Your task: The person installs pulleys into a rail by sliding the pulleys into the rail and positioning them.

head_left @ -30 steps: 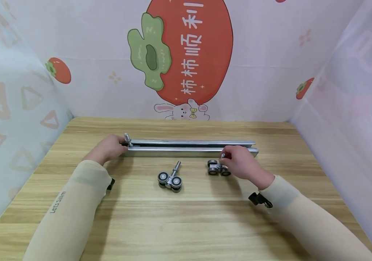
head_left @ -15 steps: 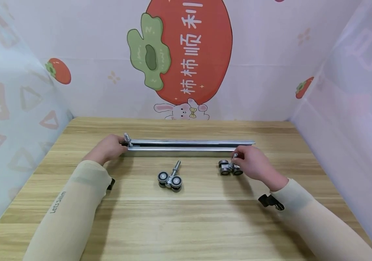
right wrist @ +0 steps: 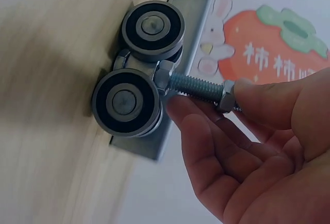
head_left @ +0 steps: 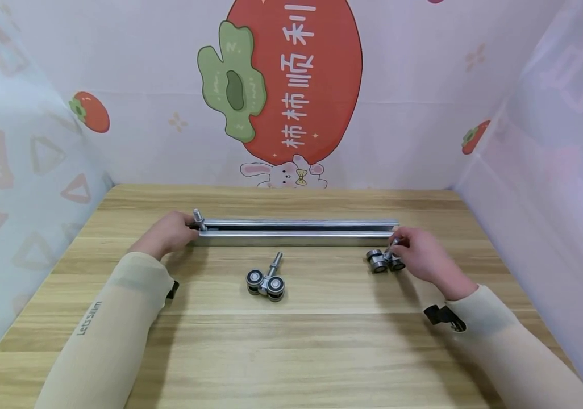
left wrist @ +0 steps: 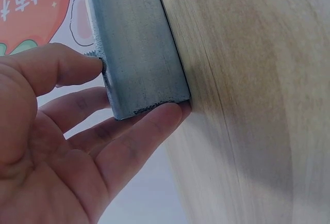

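Observation:
A silver metal track (head_left: 296,238) with a slot along its top lies across the table. At its left end my left hand (head_left: 169,234) holds it; in the left wrist view the thumb is at the upper edge of the track (left wrist: 136,48) and the fingers reach round the end. A threaded bolt (head_left: 199,217) sticks up from the slot there. My right hand (head_left: 430,258) pinches the bolt of a four-wheeled roller hanger (right wrist: 126,97) between thumb and fingers. The bolt carries nuts, and the wheels are in front of the track's right end. Another roller hanger (head_left: 266,283) lies in front of the track's middle.
The wood-grain table (head_left: 281,352) ends at a printed cloth backdrop (head_left: 158,153) behind the track. White sheets hang at left and right (head_left: 567,187) like side walls. Both forearms wear pale sleeves.
My right hand has moved to the right with the roller hanger, along the front of the track to its right end. The left hand stays at the left end.

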Tool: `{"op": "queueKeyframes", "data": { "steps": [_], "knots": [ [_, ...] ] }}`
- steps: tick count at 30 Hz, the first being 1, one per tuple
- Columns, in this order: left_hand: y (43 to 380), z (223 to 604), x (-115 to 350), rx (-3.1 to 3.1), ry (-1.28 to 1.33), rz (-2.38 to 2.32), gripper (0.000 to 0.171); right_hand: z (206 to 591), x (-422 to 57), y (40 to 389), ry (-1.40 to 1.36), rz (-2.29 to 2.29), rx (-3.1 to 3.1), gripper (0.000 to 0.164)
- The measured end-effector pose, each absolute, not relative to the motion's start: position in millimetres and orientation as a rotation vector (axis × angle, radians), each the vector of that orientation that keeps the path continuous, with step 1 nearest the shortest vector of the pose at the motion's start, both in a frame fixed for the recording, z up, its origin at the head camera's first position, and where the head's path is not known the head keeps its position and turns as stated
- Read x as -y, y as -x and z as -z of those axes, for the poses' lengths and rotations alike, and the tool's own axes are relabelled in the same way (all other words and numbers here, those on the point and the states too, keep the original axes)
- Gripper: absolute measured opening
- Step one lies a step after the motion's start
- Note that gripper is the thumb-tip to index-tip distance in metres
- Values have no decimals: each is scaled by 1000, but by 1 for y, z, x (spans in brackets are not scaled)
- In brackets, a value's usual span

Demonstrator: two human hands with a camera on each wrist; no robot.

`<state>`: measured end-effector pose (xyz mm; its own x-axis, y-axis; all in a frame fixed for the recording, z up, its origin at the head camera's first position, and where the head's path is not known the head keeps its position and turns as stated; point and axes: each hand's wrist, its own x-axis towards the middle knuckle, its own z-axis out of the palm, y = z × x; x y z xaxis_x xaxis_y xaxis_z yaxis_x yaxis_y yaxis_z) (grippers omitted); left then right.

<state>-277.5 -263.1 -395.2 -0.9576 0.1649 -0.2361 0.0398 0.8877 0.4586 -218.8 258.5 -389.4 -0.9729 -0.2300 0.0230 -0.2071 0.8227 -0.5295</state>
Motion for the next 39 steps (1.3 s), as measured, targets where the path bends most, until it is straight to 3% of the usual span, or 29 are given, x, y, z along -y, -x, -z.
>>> {"op": "queueKeyframes", "data": {
  "steps": [26,39],
  "knots": [
    [277,395,263,-2778,-150,-673,34,393,-384,249,20,650,-3083,28],
    [276,396,262,-2786,-161,-691,38,394,-422,258,-206,718,-3045,36]
  ]
}}
